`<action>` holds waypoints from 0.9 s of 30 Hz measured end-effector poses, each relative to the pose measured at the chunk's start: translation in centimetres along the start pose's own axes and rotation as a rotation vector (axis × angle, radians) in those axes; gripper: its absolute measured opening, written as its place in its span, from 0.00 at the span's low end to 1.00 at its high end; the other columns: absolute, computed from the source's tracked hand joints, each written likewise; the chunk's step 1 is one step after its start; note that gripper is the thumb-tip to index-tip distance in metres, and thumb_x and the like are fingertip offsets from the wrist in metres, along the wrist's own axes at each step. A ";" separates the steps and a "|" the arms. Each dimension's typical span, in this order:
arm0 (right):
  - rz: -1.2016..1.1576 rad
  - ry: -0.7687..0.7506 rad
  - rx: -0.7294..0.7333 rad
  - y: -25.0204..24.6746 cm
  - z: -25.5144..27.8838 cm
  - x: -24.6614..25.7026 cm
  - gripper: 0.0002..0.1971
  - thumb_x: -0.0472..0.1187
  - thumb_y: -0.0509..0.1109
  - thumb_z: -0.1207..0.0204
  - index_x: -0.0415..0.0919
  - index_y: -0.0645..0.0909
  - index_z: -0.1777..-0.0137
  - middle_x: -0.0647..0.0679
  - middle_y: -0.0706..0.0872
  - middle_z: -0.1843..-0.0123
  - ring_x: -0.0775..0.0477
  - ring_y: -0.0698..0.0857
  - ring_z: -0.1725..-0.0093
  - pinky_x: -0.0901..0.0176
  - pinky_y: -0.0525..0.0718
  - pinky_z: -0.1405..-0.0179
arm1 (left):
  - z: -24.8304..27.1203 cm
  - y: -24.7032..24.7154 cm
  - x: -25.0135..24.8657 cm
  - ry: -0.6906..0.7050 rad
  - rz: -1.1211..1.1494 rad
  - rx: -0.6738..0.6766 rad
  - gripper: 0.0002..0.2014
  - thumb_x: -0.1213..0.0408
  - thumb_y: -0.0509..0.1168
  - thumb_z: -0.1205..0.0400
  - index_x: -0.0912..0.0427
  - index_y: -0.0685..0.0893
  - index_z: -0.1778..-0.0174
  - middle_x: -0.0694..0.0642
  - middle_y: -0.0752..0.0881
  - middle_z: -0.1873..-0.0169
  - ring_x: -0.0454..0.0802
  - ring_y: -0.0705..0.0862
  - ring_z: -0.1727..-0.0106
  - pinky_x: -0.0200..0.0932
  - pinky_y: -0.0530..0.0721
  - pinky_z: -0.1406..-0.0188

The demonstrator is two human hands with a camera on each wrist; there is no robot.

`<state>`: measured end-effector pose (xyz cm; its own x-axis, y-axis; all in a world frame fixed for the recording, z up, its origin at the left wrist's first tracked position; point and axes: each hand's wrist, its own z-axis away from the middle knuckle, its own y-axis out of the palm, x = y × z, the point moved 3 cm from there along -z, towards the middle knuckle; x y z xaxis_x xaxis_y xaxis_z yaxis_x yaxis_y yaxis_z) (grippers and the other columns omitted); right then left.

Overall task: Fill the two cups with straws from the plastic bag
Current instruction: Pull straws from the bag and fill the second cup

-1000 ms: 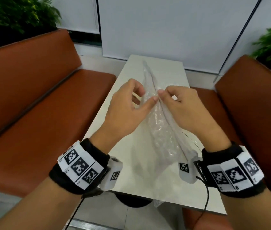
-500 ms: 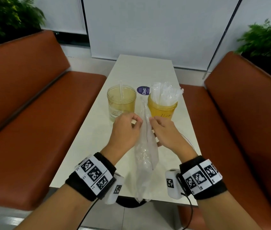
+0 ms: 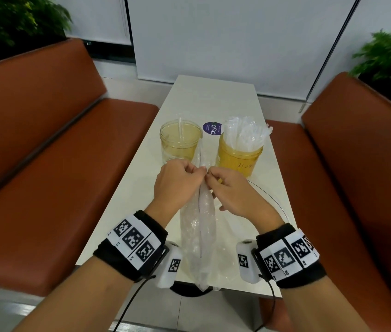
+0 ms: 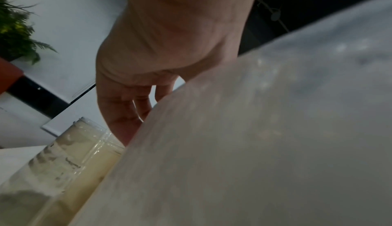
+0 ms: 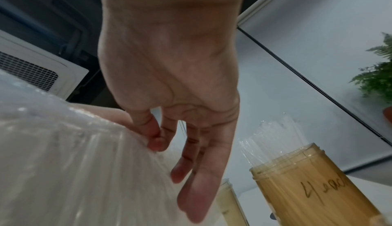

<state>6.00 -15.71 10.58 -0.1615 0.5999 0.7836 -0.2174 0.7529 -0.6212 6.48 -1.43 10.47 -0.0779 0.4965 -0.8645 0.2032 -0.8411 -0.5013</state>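
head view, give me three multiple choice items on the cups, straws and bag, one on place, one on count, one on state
1. Where is the plastic bag?
A. between the two hands, nearer than the cups
B. on the left bench
C. inside the right cup

2. How many straws stand in the left cup?
A. none
B. one
C. a full bundle

3. What is the state of the right cup?
A. tipped over
B. empty
C. upright, packed with straws

Answers:
1 A: the left hand and the right hand pinch the bag between them.
2 B: a single straw shows inside.
3 C: the bundle of straws rises above its rim.
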 end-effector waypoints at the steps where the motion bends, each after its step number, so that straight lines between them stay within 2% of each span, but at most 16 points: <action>1: 0.011 -0.016 0.003 0.0 0.0 0.1 0.16 0.46 0.59 0.13 0.33 0.80 0.53 0.33 0.86 0.53 0.30 0.86 0.52 0.28 0.87 0.57 | 0.0 -0.1 -0.1 0.008 -0.021 0.001 0.13 0.49 0.72 0.21 0.54 0.89 0.64 0.46 0.90 0.66 0.47 0.88 0.59 0.50 0.88 0.53; 4: -0.004 -0.029 0.008 0.2 -0.1 0.0 0.15 0.45 0.59 0.12 0.34 0.80 0.54 0.33 0.86 0.54 0.29 0.86 0.53 0.29 0.87 0.60 | 0.0 -0.4 -0.3 0.046 -0.109 -0.007 0.14 0.46 0.70 0.19 0.52 0.89 0.62 0.43 0.86 0.68 0.45 0.85 0.62 0.44 0.82 0.60; 6: -0.042 -0.017 0.009 0.3 -0.1 -0.2 0.15 0.44 0.60 0.12 0.35 0.80 0.55 0.32 0.86 0.55 0.28 0.86 0.53 0.30 0.88 0.63 | -0.1 -0.4 -0.4 0.068 -0.147 0.003 0.14 0.48 0.68 0.17 0.54 0.89 0.60 0.43 0.85 0.69 0.47 0.84 0.63 0.44 0.80 0.59; 9: -0.097 0.002 0.025 0.4 -0.3 -0.7 0.15 0.46 0.59 0.11 0.39 0.80 0.55 0.34 0.86 0.55 0.30 0.87 0.50 0.36 0.92 0.63 | -0.6 -0.3 0.0 0.062 -0.118 0.046 0.13 0.53 0.65 0.14 0.57 0.89 0.55 0.49 0.88 0.61 0.52 0.87 0.55 0.48 0.85 0.52; 11: -0.127 0.011 0.039 0.5 -0.5 -1.2 0.15 0.47 0.59 0.10 0.42 0.79 0.57 0.39 0.86 0.57 0.33 0.87 0.51 0.33 0.93 0.58 | -0.9 -0.2 0.5 0.031 -0.029 0.108 0.12 0.55 0.64 0.13 0.58 0.89 0.51 0.52 0.89 0.54 0.54 0.88 0.49 0.53 0.87 0.44; 14: -0.200 0.060 0.038 0.6 -0.5 -1.9 0.16 0.45 0.59 0.10 0.44 0.79 0.59 0.48 0.86 0.60 0.45 0.87 0.56 0.29 0.91 0.53 | -0.9 -0.5 0.9 -0.017 0.184 0.188 0.12 0.57 0.64 0.12 0.60 0.89 0.51 0.57 0.90 0.51 0.56 0.89 0.45 0.55 0.86 0.37; 16: -0.226 0.103 0.015 0.6 -0.6 -2.3 0.15 0.44 0.62 0.12 0.42 0.80 0.60 0.47 0.86 0.60 0.47 0.87 0.57 0.31 0.92 0.54 | -0.9 -0.8 1.0 -0.023 0.267 0.223 0.13 0.57 0.65 0.12 0.62 0.90 0.52 0.60 0.90 0.47 0.56 0.89 0.42 0.57 0.84 0.33; 17: -0.205 0.098 -0.022 0.5 -0.6 -2.3 0.13 0.45 0.64 0.14 0.40 0.81 0.58 0.47 0.86 0.60 0.47 0.86 0.58 0.35 0.93 0.58 | -0.8 -1.0 1.0 -0.022 0.289 0.237 0.14 0.57 0.64 0.12 0.63 0.89 0.51 0.61 0.90 0.46 0.55 0.88 0.41 0.58 0.83 0.32; 19: -0.028 -0.013 -0.188 -0.1 -0.5 -1.6 0.08 0.47 0.70 0.18 0.44 0.80 0.53 0.52 0.85 0.60 0.50 0.84 0.62 0.48 0.87 0.66 | -0.7 -1.0 0.7 -0.011 0.308 0.258 0.15 0.56 0.63 0.11 0.64 0.89 0.51 0.62 0.90 0.48 0.52 0.87 0.47 0.56 0.83 0.35; 21: 0.119 -0.134 -0.331 -0.7 -0.4 -0.1 0.10 0.52 0.70 0.18 0.46 0.80 0.56 0.54 0.82 0.63 0.53 0.80 0.64 0.55 0.79 0.66 | -0.6 -1.1 0.5 0.008 0.301 0.265 0.14 0.56 0.62 0.10 0.58 0.88 0.56 0.55 0.88 0.56 0.45 0.85 0.55 0.46 0.85 0.46; 23: 0.138 -0.154 -0.301 -0.8 -0.5 1.3 0.18 0.58 0.68 0.18 0.45 0.84 0.61 0.51 0.83 0.68 0.50 0.81 0.66 0.51 0.80 0.66 | -0.4 -1.2 0.1 0.025 0.309 0.274 0.14 0.57 0.61 0.10 0.53 0.87 0.59 0.48 0.87 0.60 0.35 0.84 0.61 0.32 0.82 0.59; 24: 0.141 -0.146 -0.271 -0.8 -0.6 1.7 0.20 0.59 0.69 0.19 0.45 0.86 0.63 0.51 0.84 0.70 0.50 0.82 0.68 0.49 0.82 0.66 | -0.4 -1.2 0.0 0.026 0.323 0.275 0.14 0.57 0.62 0.10 0.53 0.86 0.59 0.46 0.87 0.62 0.31 0.84 0.64 0.30 0.80 0.62; 26: 0.158 -0.139 -0.238 -0.8 -0.8 2.1 0.17 0.55 0.72 0.20 0.45 0.90 0.64 0.52 0.85 0.74 0.51 0.82 0.72 0.48 0.84 0.66 | -0.4 -1.2 0.0 0.013 0.338 0.272 0.13 0.57 0.62 0.11 0.54 0.88 0.57 0.46 0.87 0.62 0.31 0.85 0.62 0.31 0.79 0.60; 27: 0.159 -0.135 -0.228 -0.8 -0.9 2.2 0.16 0.52 0.73 0.20 0.44 0.91 0.65 0.52 0.84 0.75 0.51 0.81 0.73 0.48 0.85 0.67 | -0.4 -1.3 0.0 0.007 0.337 0.272 0.12 0.56 0.63 0.11 0.55 0.88 0.55 0.47 0.88 0.60 0.36 0.86 0.58 0.33 0.80 0.57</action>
<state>6.69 -14.73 12.82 -0.3056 0.6856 0.6607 0.0405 0.7027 -0.7104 6.62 -0.26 11.08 -0.0445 0.1850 -0.9817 -0.0481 -0.9820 -0.1829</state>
